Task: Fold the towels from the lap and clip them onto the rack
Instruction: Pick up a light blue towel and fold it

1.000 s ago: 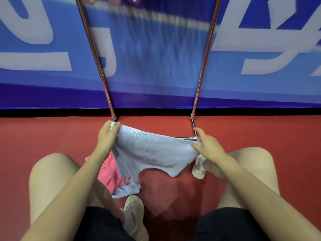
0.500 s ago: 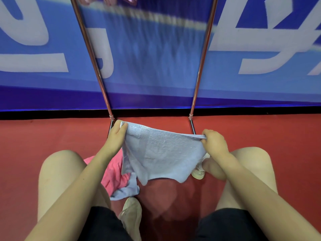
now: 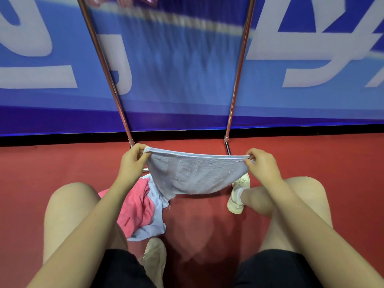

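A light blue towel (image 3: pixel 195 175) hangs stretched between my two hands above the red floor. My left hand (image 3: pixel 133 161) pinches its left upper corner and my right hand (image 3: pixel 262 164) pinches its right upper corner. The top edge sags slightly and the lower edge hangs loose. On my left thigh lies a heap of a pink towel (image 3: pixel 136 208) and another light blue towel (image 3: pixel 152 228). The metal rack (image 3: pixel 105 65) rises straight ahead on two poles. Something pink (image 3: pixel 124 0) hangs at its top, mostly cut off by the frame.
The rack's right pole (image 3: pixel 240 65) and its floor feet stand just beyond my hands. A blue banner with white letters (image 3: pixel 187 80) forms the wall behind. My knees flank the towel, and white shoes (image 3: pixel 238 194) rest on the red carpet (image 3: pixel 41 163).
My hands have moved apart and lifted a little, pulling the light blue towel out wider and flatter. The heap on my thigh has stayed put.
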Tool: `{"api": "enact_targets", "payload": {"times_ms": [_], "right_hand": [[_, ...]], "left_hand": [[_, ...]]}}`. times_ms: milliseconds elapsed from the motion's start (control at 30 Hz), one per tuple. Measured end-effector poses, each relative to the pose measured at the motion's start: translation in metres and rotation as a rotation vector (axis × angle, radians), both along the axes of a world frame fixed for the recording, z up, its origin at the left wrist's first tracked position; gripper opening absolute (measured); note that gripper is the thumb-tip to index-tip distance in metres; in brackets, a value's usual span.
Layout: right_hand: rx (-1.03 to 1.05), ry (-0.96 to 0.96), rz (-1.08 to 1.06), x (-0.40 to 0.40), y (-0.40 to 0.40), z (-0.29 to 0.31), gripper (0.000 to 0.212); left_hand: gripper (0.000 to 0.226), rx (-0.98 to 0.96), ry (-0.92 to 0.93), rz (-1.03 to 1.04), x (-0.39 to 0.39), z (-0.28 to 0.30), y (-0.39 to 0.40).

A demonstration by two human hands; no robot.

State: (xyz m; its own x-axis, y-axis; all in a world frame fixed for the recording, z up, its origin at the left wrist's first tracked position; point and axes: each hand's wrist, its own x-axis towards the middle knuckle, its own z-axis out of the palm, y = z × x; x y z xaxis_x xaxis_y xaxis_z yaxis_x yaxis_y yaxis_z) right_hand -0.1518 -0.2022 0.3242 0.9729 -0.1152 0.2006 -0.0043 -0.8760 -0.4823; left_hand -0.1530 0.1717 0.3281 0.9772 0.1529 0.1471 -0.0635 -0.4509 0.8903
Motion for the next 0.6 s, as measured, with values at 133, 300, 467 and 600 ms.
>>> {"api": "enact_targets", "payload": {"times_ms": [133, 300, 467, 600], "right_hand": [[-0.107, 0.033, 0.042, 0.002, 0.002, -0.004, 0.008], [-0.187, 0.077, 0.095, 0.003, 0.007, -0.007, 0.01], [-0.244, -0.044, 0.045, 0.003, 0.007, -0.005, 0.005], [0.108, -0.01, -0.034, 0.003, 0.006, -0.001, 0.005]], "left_hand": [[0.007, -0.025, 0.011, 0.03, -0.003, 0.0, -0.007], [0.01, -0.001, -0.039, 0.095, 0.002, -0.002, -0.007], [0.016, -0.034, -0.05, 0.158, 0.002, 0.001, -0.011], [0.02, -0.087, -0.049, 0.243, 0.008, 0.004, -0.005]]}}
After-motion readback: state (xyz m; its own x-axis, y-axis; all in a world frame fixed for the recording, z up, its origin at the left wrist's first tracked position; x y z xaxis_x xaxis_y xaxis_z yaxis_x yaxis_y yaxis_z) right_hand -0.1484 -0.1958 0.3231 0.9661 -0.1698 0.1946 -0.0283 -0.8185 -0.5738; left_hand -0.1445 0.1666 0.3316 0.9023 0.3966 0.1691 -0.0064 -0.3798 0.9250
